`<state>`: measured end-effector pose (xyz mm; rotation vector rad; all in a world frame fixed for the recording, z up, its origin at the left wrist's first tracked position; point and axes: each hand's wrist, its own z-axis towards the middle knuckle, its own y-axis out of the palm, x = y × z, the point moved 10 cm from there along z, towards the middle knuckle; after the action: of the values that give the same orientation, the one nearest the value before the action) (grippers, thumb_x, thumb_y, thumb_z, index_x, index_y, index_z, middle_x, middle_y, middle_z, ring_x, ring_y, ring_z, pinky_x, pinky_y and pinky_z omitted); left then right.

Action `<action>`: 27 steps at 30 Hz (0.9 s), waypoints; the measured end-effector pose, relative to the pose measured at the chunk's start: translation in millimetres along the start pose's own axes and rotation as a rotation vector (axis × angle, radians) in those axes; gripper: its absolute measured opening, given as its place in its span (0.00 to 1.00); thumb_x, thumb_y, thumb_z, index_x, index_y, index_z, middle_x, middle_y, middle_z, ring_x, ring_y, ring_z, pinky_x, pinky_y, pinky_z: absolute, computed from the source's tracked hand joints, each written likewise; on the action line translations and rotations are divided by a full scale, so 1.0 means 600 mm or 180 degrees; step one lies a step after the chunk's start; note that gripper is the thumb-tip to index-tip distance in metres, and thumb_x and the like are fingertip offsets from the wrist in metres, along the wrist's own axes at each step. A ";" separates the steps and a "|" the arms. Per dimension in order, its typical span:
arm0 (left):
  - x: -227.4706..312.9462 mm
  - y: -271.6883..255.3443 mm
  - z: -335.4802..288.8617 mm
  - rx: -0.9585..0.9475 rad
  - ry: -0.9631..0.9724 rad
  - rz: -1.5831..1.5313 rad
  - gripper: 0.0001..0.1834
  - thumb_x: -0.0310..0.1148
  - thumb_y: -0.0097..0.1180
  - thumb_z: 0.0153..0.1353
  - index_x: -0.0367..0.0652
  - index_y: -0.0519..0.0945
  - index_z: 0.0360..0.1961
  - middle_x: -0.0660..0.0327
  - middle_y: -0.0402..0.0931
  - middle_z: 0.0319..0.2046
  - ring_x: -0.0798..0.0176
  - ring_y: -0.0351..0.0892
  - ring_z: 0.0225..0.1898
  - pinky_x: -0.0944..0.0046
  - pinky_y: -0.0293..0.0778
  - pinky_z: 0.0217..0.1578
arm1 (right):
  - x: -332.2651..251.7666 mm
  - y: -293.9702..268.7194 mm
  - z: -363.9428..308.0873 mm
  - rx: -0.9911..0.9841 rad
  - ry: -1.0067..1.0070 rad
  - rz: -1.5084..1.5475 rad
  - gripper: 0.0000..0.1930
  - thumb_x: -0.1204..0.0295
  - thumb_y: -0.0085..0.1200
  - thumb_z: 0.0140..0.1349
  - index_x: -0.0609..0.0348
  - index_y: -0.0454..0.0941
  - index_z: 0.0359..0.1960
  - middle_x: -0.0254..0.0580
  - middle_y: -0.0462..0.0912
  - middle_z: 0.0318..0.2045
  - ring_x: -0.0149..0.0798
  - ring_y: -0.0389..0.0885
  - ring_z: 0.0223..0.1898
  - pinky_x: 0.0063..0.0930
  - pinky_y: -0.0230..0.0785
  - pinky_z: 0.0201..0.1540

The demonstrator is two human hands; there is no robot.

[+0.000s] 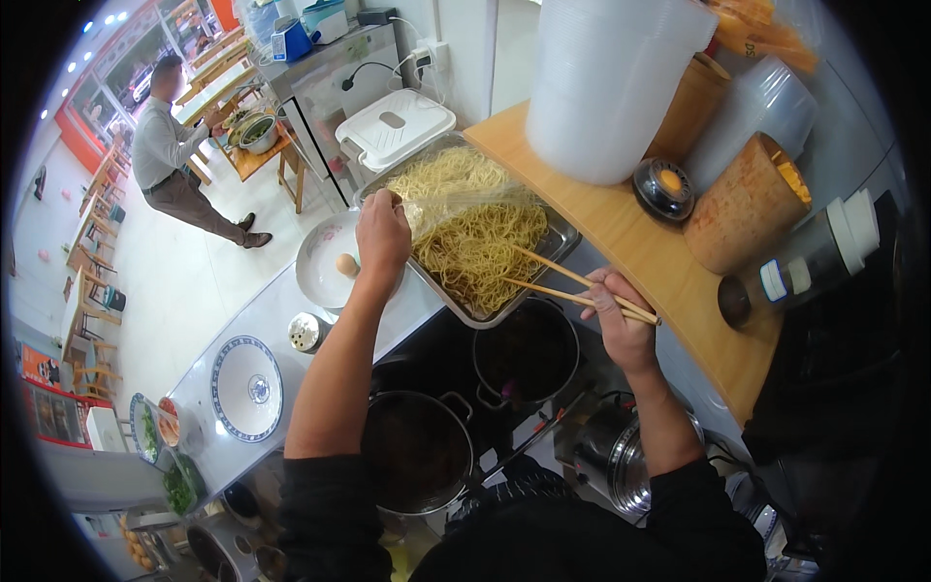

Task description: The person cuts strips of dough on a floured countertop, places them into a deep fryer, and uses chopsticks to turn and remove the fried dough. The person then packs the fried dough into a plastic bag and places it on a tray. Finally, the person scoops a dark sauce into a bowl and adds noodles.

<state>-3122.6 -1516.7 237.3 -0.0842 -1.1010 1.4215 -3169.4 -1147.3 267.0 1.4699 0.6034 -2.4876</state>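
My right hand (624,325) grips a pair of long wooden chopsticks (555,268). Their tips touch yellow noodles (477,247) heaped in a metal tray (567,236). My left hand (385,236) is closed at the tray's left edge, pinching what looks like clear plastic film (456,205) that stretches across the noodles. Paler noodles (446,175) fill the far part of the tray, partly under the film. Beside my left hand, a white bowl (312,276) holds one brown egg (346,264).
Two dark pots (417,451) (527,354) stand below the tray. A blue-rimmed bowl (230,388) and a shaker (306,332) sit on the left counter. Stacked plastic containers (611,87) and a wooden utensil holder (742,209) occupy the right shelf (543,155). A person (167,141) stands beyond the counter.
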 end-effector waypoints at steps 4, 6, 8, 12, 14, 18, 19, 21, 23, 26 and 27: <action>0.027 -0.047 -0.079 0.0458 0.0172 0.0303 0.12 0.32 0.61 0.61 0.36 0.75 0.42 0.45 0.79 0.36 0.40 0.78 0.41 0.45 0.72 0.44 | 0.084 0.008 -0.002 0.0144 0.0475 0.0824 0.07 0.77 0.47 0.74 0.69 0.76 0.44 0.43 0.80 0.41 0.33 0.86 0.33 0.20 0.78 0.27; 0.000 -0.027 -0.143 0.0054 -0.0627 -0.0004 0.17 0.35 0.62 0.63 0.33 0.73 0.44 0.44 0.79 0.34 0.41 0.80 0.38 0.47 0.74 0.42 | 0.135 0.034 0.018 0.0137 0.0698 0.0856 0.08 0.76 0.47 0.74 0.70 0.76 0.44 0.44 0.81 0.40 0.35 0.86 0.31 0.20 0.79 0.26; -0.018 0.021 -0.211 -0.0475 -0.1282 -0.0419 0.20 0.38 0.60 0.66 0.30 0.71 0.46 0.44 0.80 0.31 0.44 0.81 0.32 0.51 0.76 0.35 | 0.183 0.068 0.037 0.0262 0.0838 0.1139 0.08 0.75 0.48 0.73 0.71 0.75 0.43 0.45 0.81 0.39 0.35 0.86 0.28 0.21 0.79 0.25; -0.017 0.145 -0.292 -0.1455 -0.2500 -0.2139 0.16 0.36 0.49 0.72 0.32 0.68 0.49 0.53 0.79 0.27 0.62 0.78 0.18 0.66 0.73 0.15 | 0.261 0.113 0.062 0.0853 0.1051 0.1675 0.08 0.75 0.49 0.73 0.71 0.73 0.41 0.46 0.80 0.36 0.37 0.86 0.24 0.25 0.81 0.22; -0.013 0.144 -0.304 -0.1382 -0.2590 -0.2247 0.15 0.36 0.48 0.72 0.32 0.68 0.49 0.53 0.78 0.27 0.63 0.78 0.18 0.66 0.74 0.16 | 0.292 0.112 0.061 0.1307 0.1219 0.1858 0.14 0.71 0.50 0.72 0.69 0.68 0.50 0.52 0.82 0.33 0.44 0.86 0.22 0.29 0.82 0.23; -0.002 0.138 -0.300 -0.1296 -0.2692 -0.2367 0.15 0.35 0.47 0.72 0.33 0.68 0.48 0.54 0.77 0.26 0.64 0.77 0.18 0.65 0.76 0.17 | 0.329 0.111 0.057 0.1833 0.1676 0.2243 0.10 0.72 0.50 0.70 0.64 0.67 0.47 0.51 0.82 0.31 0.47 0.86 0.23 0.32 0.82 0.22; -0.004 0.135 -0.301 -0.1328 -0.2712 -0.2287 0.15 0.35 0.47 0.72 0.33 0.68 0.48 0.54 0.77 0.26 0.64 0.77 0.18 0.65 0.76 0.17 | 0.332 0.110 0.059 0.1861 0.1711 0.2349 0.09 0.72 0.50 0.69 0.63 0.66 0.45 0.51 0.81 0.30 0.47 0.86 0.23 0.32 0.82 0.22; -0.004 0.134 -0.296 -0.1361 -0.2724 -0.2255 0.14 0.35 0.47 0.71 0.33 0.68 0.48 0.54 0.77 0.26 0.64 0.77 0.18 0.65 0.77 0.17 | 0.335 0.113 0.064 0.1854 0.1747 0.2504 0.07 0.73 0.50 0.68 0.60 0.66 0.42 0.51 0.81 0.29 0.48 0.86 0.23 0.32 0.82 0.22; -0.012 0.127 -0.292 -0.1420 -0.2699 -0.2066 0.14 0.34 0.46 0.71 0.32 0.68 0.48 0.54 0.78 0.26 0.64 0.77 0.19 0.65 0.77 0.17 | 0.334 0.117 0.068 0.1757 0.1725 0.2593 0.06 0.73 0.50 0.68 0.59 0.66 0.39 0.51 0.82 0.28 0.48 0.86 0.23 0.32 0.82 0.22; -0.020 0.117 -0.291 -0.1525 -0.2693 -0.2036 0.14 0.33 0.45 0.71 0.31 0.69 0.48 0.54 0.78 0.27 0.63 0.78 0.19 0.64 0.77 0.17 | 0.338 0.123 0.064 0.1735 0.1787 0.2659 0.06 0.73 0.49 0.68 0.60 0.67 0.39 0.51 0.82 0.27 0.48 0.86 0.24 0.30 0.82 0.23; -0.025 0.112 -0.292 -0.1554 -0.2707 -0.2080 0.14 0.33 0.45 0.71 0.31 0.69 0.48 0.53 0.78 0.27 0.63 0.78 0.19 0.64 0.77 0.17 | 0.338 0.127 0.063 0.1718 0.1812 0.2714 0.06 0.72 0.49 0.68 0.61 0.67 0.38 0.52 0.82 0.27 0.48 0.87 0.24 0.29 0.82 0.23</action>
<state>-3056.4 -1417.2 92.1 0.5357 -1.9323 0.5475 -3271.2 -1223.7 87.9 2.0476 -0.5975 -1.5973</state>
